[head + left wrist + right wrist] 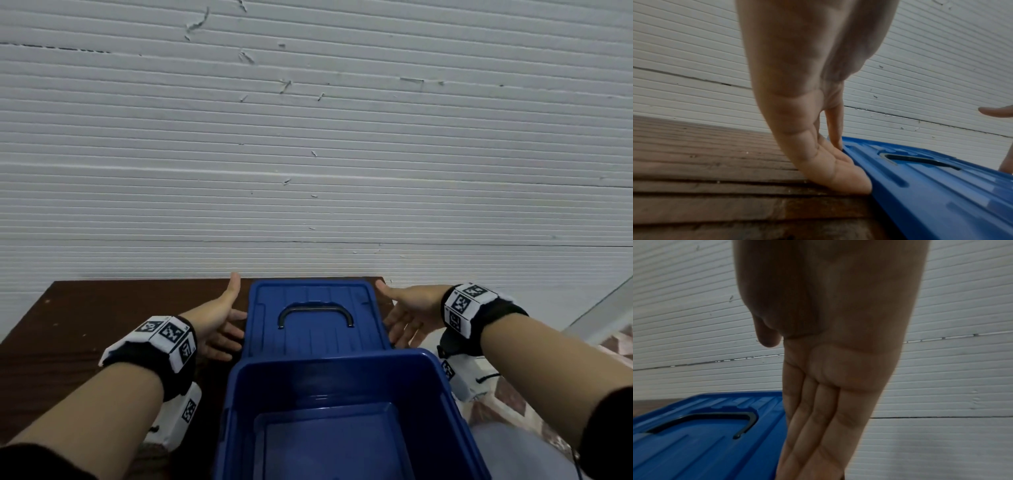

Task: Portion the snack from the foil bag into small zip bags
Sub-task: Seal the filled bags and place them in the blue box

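- Left hand & right hand are flanking the blue lid, fingers straight, gripping nothing.
- Left fingertips are touching its edge.
- Best: be squeezing evenly w/ both palms, keeping it level.

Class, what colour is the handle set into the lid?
Dark grey handle on the blue lid; head view shows it best.

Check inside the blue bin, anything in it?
The blue bin shows only bare blue floor; its near end is out of frame. No foil bag or zip bags visible. Its lid lies flat on the table behind it.
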`<state>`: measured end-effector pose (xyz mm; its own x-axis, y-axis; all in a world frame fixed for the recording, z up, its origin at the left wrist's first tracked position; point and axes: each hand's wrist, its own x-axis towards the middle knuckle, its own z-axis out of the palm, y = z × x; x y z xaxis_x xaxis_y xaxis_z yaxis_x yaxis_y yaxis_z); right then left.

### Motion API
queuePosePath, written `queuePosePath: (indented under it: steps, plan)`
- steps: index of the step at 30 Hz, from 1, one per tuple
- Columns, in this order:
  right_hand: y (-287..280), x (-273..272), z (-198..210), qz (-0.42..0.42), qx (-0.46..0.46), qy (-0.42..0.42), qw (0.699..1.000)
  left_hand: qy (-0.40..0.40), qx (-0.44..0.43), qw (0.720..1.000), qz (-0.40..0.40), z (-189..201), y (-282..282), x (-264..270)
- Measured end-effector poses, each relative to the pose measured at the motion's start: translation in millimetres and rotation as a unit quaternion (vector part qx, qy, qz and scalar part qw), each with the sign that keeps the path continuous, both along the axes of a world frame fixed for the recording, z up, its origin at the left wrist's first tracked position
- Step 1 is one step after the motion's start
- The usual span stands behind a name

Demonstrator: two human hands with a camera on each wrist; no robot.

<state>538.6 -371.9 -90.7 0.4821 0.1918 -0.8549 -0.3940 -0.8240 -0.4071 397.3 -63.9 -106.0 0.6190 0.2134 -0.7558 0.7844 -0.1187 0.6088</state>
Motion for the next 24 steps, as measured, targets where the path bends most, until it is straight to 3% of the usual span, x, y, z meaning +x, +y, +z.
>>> queuePosePath:
  steps: [11,17,24]
  plan:
    - [-12.1,-38.0,76.5,0.029,0.015,-0.133,0.991,-0.078,0.054,0.995,0.011,51.2,-26.8,-29.0]
    - [-26.0,-89.1,113.5,0.024,0.061,-0.168,0.984,-0.148,0.029,0.987,0.049,91.5,-50.2,-65.5]
    - [-41.7,-163.7,141.4,0.037,0.118,-0.214,0.969,-0.222,0.062,0.973,0.014,120.3,-83.0,-127.4]
